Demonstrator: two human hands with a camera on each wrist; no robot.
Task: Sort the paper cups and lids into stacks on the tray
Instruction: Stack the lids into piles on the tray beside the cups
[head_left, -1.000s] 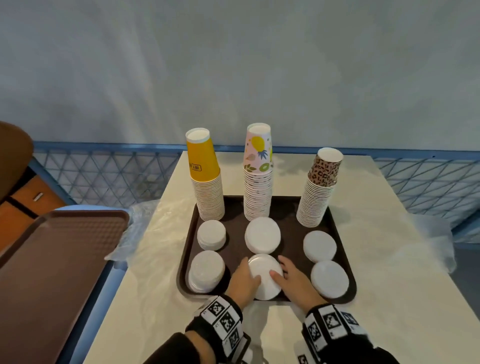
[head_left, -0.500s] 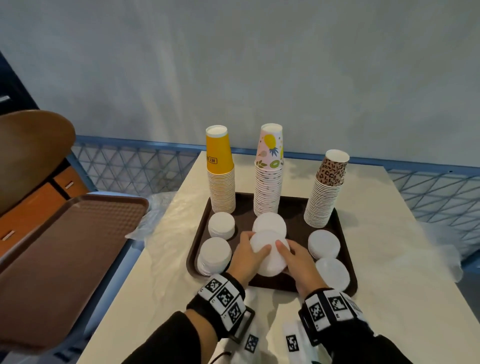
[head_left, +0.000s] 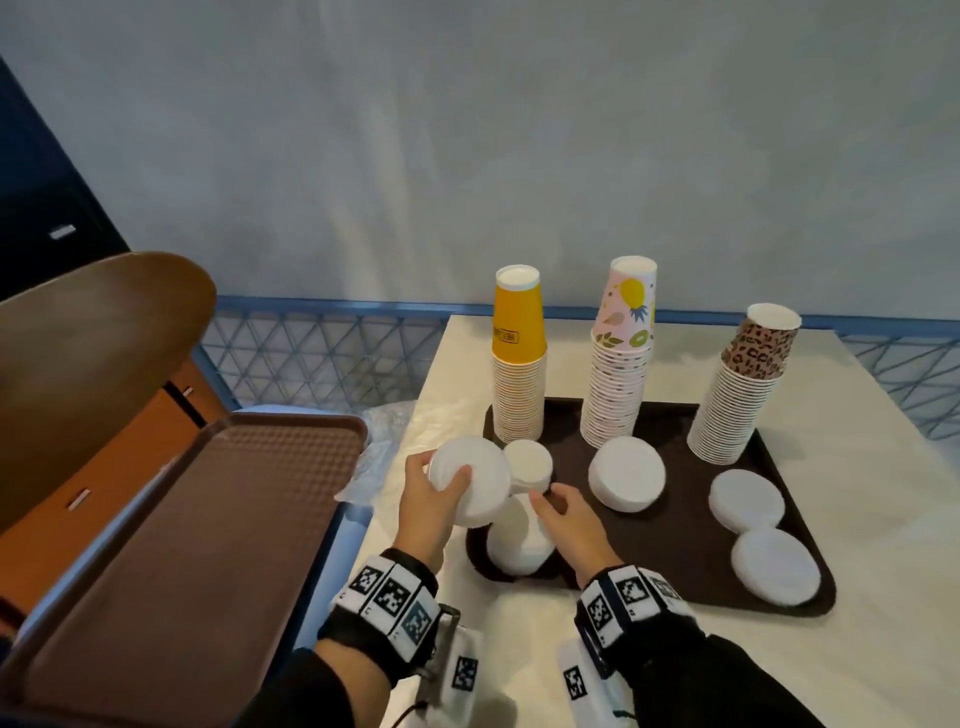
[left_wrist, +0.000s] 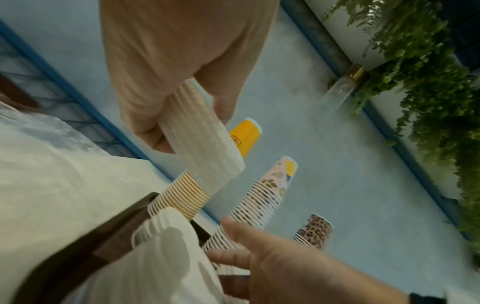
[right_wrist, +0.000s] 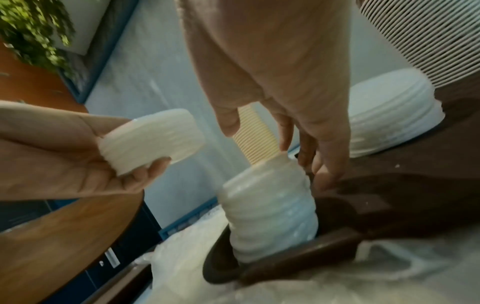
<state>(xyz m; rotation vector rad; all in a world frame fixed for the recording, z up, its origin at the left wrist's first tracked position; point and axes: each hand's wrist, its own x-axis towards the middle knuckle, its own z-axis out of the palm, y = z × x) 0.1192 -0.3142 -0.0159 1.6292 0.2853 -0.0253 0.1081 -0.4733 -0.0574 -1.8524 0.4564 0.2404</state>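
Observation:
My left hand (head_left: 439, 467) grips a short stack of white lids (head_left: 472, 483) lifted above the left edge of the dark brown tray (head_left: 675, 577); the left wrist view shows the same lids (left_wrist: 205, 148) edge-on. My right hand (head_left: 548, 496) hovers with relaxed fingers and holds nothing, right over the front-left lid stack (head_left: 519, 551); from the right wrist its fingertips (right_wrist: 284, 144) are at that stack's top (right_wrist: 270, 211), contact unclear. Yellow (head_left: 519, 364), pink fruit-print (head_left: 621, 358) and leopard-print (head_left: 743, 395) cup stacks stand along the tray's back.
More lid stacks lie on the tray: back left (head_left: 530, 460), middle (head_left: 627, 473) and two on the right (head_left: 746, 499), (head_left: 776, 566). A second brown tray (head_left: 182, 545) sits off the table's left side. Crumpled clear plastic (head_left: 384, 441) lies near it. A blue mesh railing (head_left: 322, 353) runs behind.
Both hands lifted the lid stack from the tray's front middle. It has moved left and now only my left hand holds it; my right hand let go. The view swung left.

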